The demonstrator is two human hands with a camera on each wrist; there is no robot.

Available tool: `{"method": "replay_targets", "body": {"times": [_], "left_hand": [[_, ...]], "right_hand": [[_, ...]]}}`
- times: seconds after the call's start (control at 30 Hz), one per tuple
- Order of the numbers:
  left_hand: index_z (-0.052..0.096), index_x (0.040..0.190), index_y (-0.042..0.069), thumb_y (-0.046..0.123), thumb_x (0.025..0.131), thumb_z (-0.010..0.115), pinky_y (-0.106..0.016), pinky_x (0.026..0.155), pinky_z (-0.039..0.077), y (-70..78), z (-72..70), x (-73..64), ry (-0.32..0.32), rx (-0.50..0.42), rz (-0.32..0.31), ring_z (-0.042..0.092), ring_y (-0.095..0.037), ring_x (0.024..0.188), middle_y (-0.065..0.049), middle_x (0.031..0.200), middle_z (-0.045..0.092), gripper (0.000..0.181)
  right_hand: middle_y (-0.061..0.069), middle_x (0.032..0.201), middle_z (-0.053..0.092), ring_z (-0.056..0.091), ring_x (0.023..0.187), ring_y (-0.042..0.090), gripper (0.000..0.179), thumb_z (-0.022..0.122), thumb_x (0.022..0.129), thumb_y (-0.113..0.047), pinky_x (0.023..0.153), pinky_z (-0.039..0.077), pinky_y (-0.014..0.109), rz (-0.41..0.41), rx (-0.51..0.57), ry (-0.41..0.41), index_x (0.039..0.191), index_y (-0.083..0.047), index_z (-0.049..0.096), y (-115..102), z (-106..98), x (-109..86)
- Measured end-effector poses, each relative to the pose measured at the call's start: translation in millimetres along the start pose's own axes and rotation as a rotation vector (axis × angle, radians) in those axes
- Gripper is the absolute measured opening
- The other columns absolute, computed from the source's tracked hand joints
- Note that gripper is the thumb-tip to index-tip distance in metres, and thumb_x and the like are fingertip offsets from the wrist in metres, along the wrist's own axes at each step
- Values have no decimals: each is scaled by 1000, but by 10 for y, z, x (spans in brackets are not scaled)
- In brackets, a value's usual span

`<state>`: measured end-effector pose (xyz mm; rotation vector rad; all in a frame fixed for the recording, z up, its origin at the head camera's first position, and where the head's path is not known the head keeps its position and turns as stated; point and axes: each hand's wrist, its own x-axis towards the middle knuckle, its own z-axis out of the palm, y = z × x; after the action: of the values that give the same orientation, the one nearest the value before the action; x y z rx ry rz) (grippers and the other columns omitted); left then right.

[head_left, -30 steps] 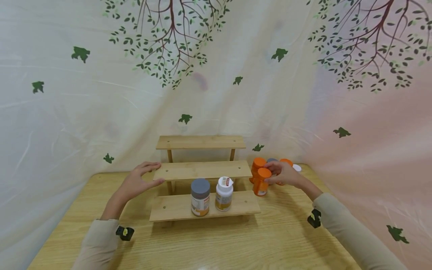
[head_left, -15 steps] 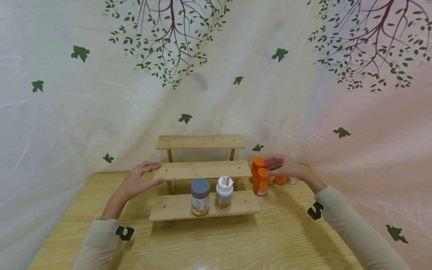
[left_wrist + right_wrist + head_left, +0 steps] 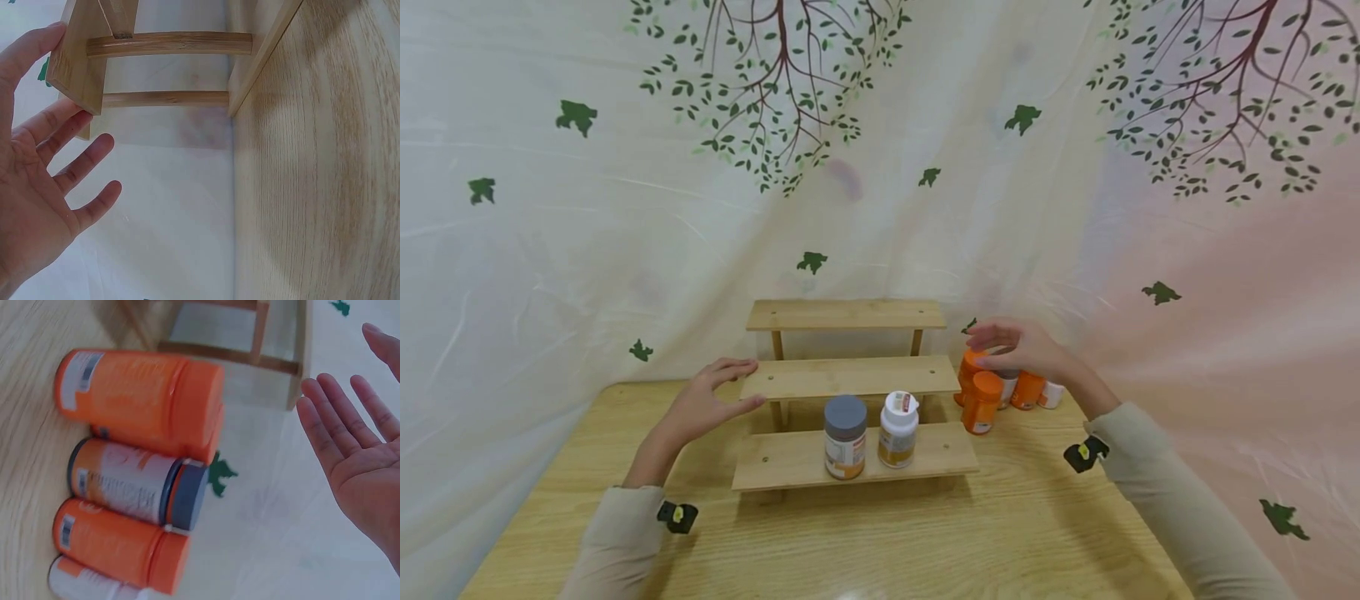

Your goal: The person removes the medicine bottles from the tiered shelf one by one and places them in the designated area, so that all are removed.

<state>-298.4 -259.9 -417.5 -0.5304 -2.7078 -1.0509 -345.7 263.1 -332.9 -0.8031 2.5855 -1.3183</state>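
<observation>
A three-tier wooden shelf rack (image 3: pixel 850 377) stands on the table. My left hand (image 3: pixel 703 404) holds the left end of its middle board, thumb at the front edge and a fingertip at the back edge; in the left wrist view the other fingers stick out free. On the lowest board stand a grey-capped pill bottle (image 3: pixel 846 442) and a white pill bottle (image 3: pixel 898 429). My right hand (image 3: pixel 1026 348) hovers, fingers loose and holding nothing, over the orange pill bottles at the rack's right. The nearest orange pill bottle (image 3: pixel 982 404) stands upright; another orange pill bottle (image 3: pixel 967 375) is behind it, partly hidden.
Farther right stand another grey-capped bottle (image 3: pixel 134 481), an orange bottle (image 3: pixel 119 544) and a small white bottle (image 3: pixel 87 578), seen sideways in the right wrist view. A pale curtain (image 3: pixel 700 208) printed with leaves and branches hangs behind the table (image 3: pixel 865 542).
My right hand has let go of the front orange bottle and risen up and slightly left, uncovering the bottles behind. My left hand has stayed on the rack.
</observation>
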Motion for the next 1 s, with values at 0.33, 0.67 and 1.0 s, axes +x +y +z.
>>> {"method": "replay_targets", "body": {"times": [0.33, 0.67, 1.0], "left_hand": [[57, 146, 8, 41, 90, 78, -66, 106, 42, 7, -11, -2, 7, 2, 9, 52, -40, 131, -13, 147, 53, 68], [57, 146, 8, 44, 90, 77, -66, 106, 42, -3, 8, -5, 0, 0, -7, 52, -40, 132, -13, 148, 53, 69], [57, 146, 7, 41, 90, 78, -65, 106, 43, 14, 1, -5, 9, -3, 6, 53, -40, 131, -13, 147, 53, 69]], "right_hand": [[19, 132, 67, 63, 123, 38, 55, 79, 88, -6, 101, 55, 49, -142, 56, -120, 139, -6, 59, -345, 296, 107], [21, 137, 63, 61, 126, 37, 59, 78, 89, -10, 104, 51, 57, -210, 127, -298, 141, 2, 54, -391, 595, 155], [23, 136, 62, 64, 123, 25, 58, 78, 88, -4, 102, 55, 45, -249, 232, -420, 139, 6, 54, -355, 820, 184]]}}
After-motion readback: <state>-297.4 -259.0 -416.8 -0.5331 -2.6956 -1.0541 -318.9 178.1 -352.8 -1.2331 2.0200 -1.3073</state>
